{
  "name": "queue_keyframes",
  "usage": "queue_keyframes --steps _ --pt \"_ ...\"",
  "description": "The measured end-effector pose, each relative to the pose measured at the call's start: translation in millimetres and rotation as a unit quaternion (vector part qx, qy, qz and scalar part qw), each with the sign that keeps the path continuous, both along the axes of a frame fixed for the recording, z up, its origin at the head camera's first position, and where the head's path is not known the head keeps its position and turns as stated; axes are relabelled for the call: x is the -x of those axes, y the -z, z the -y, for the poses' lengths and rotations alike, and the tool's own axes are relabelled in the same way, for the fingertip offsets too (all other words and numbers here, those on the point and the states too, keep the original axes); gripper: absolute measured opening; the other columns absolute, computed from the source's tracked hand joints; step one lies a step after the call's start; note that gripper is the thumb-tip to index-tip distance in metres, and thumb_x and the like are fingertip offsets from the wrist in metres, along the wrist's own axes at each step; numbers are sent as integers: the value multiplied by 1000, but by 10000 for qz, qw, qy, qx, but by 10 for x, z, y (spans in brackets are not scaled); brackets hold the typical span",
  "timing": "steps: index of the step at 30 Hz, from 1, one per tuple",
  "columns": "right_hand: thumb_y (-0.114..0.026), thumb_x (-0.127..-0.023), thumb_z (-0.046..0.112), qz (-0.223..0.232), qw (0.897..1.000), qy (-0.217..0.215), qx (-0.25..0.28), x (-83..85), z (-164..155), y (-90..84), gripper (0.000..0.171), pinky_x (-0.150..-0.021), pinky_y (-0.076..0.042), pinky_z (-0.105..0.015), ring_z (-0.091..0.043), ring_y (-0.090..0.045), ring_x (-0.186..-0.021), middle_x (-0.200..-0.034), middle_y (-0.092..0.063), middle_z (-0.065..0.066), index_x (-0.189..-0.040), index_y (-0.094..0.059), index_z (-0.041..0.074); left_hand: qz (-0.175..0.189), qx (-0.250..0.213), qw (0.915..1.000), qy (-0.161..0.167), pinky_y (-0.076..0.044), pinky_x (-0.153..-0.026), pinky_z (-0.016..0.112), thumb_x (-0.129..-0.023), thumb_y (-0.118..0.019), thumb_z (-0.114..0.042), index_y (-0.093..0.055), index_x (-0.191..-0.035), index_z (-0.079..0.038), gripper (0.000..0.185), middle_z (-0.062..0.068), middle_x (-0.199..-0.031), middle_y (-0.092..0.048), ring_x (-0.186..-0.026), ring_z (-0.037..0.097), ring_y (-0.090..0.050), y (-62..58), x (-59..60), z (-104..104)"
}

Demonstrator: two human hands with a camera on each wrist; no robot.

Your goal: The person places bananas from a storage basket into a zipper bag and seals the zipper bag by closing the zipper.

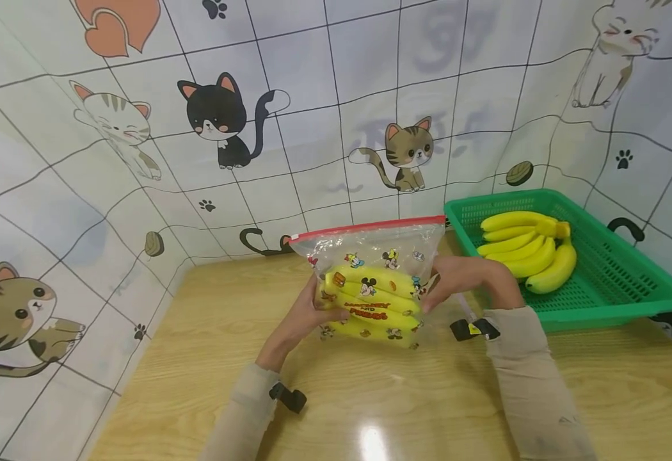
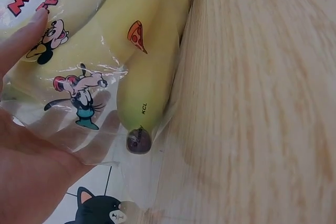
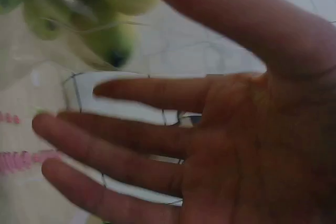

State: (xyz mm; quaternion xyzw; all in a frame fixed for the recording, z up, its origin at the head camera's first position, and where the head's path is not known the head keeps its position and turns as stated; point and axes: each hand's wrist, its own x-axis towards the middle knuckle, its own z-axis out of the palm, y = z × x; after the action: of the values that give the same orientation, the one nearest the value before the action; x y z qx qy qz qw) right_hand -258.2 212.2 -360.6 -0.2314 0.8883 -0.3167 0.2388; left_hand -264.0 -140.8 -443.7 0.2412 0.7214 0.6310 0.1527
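Left hand (image 1: 303,314)'s clamped on the banana bag (image 1: 367,294), probably keeping it steady, while right hand (image 1: 467,276)'s got fingers spread apart.

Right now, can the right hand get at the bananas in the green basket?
Likely yes: the right hand is beside the basket, its fingers extended, not wrapped around the bag. The bananas lie uncovered; it would just need to clear the basket's side.

Lt wood-grain tbl (image 1: 186,358); glare spot (image 1: 372,442) on tbl; wht cat-print grid wall (image 1: 313,153) behind tbl, L & R of it.
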Motion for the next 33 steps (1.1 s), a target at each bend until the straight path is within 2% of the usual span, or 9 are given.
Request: queue_keyframes --steps 4,8,12,15,18,20,25,29,33 --pt "-87 -82 36 205 9971 -400 617 79 68 105 72 -95 -51 -36 -24 -53 -112 -125 -64 -7 -139 -54 6 2 68 9999 -98 -51 -111 40 -87 -83 -11 -28 -156 -45 94 0 -141 -63 -128 22 -65 -15 -5 4" --pt "-85 -85 33 114 9976 -256 639 81 70 120 66 -91 -53 -35 -22 -58 -104 -116 -69 -7 -136 -57 4 -74 71 9997 -228 -47 -115 43 -86 -84 -11 -33 -154 -43 90 0 -140 -65 -128 22 -64 -49 -22 -1" --pt "-81 -87 32 -303 9979 -143 547 87 79 97 36 -64 -42 -24 -12 -48 -68 -72 -59 4 -102 -75 0 -170 81 9986 -492 -51 -111 41 -87 -83 -15 -40 -151 -38 80 1 -138 -66 -127 22 -66 -105 -52 25" --pt "-77 -91 32 -498 9955 -70 808 107 119 80 32 -57 -38 -24 -12 -44 -60 -66 -54 1 -86 -73 0 -177 79 9970 -746 -56 -104 39 -90 -81 -20 -43 -148 -33 71 3 -136 -67 -122 21 -68 -159 -58 96" --pt "-70 -97 31 -597 9887 88 1369 145 240 92 31 -68 -52 -30 -18 -58 -74 -83 -64 -10 -97 -64 1 -129 -43 9952 -970 -60 -95 37 -92 -77 -23 -44 -147 -28 64 7 -132 -69 -113 21 -73 -215 -25 206" --pt "-64 -101 32 -536 9829 320 1731 174 393 122 37 -82 -58 -38 -24 -66 -90 -104 -68 -18 -115 -58 -2 -109 -140 9931 -1158 -62 -89 36 -94 -75 -26 -46 -145 -27 58 8 -129 -71 -106 20 -75 -247 5 310" --pt "-56 -106 43 -80 9557 1187 2693 190 886 273 72 -110 -49 -55 -40 -62 -125 -147 -53 -27 -160 -26 6 -83 -157 9859 -1666 -61 -90 35 -96 -73 -33 -45 -148 -30 59 6 -133 -67 -110 19 -71 -289 81 594" --pt "-63 -101 46 169 9381 1388 3169 148 1269 380 86 -115 -41 -63 -45 -47 -143 -157 -40 -29 -164 -10 18 154 105 9793 -2013 -54 -97 35 -96 -72 -36 -44 -148 -27 60 5 -136 -62 -114 18 -65 -300 140 842" --pt "-74 -95 37 206 9432 1095 3131 140 1564 441 99 -110 -47 -57 -43 -45 -143 -157 -34 -27 -163 -5 18 373 398 9709 -2334 -48 -104 41 -95 -73 -36 -42 -152 -25 66 8 -140 -58 -118 21 -60 -304 180 1066"
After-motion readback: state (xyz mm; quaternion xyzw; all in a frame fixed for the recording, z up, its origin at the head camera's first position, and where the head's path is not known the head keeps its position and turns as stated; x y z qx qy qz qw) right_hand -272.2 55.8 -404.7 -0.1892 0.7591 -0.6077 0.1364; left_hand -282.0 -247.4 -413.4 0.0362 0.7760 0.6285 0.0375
